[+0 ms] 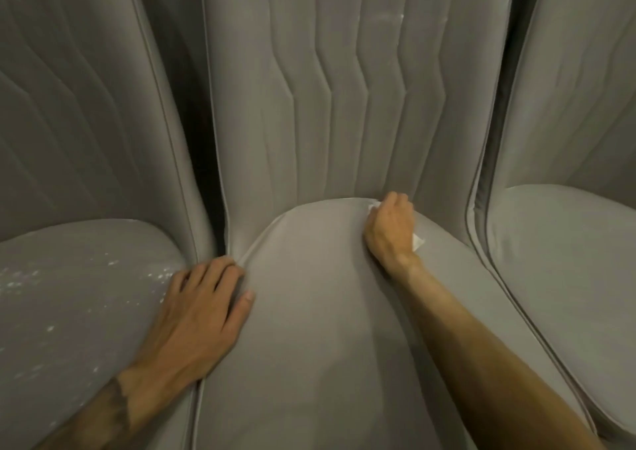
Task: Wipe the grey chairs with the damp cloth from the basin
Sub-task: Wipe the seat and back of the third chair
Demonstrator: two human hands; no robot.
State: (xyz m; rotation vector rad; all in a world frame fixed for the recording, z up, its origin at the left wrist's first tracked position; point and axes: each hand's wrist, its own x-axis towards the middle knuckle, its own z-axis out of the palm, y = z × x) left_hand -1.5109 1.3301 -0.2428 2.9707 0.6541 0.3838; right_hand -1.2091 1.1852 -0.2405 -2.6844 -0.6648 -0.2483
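At frame centre, my curled right hand [390, 229] is gripping the cloth [418, 242], which is running upper-left to lower-right; my left hand [203, 312] is lying flat on the chair [309, 329].

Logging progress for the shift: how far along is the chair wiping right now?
Looks done: the middle seat shows no specks. In hand: the right hand grips the white cloth at the crease under that chair's backrest; the left hand rests on the seat's left edge. Left: the left chair's seat carries pale flecks, and faint marks sit high on the backrest. The right chair cannot be judged.
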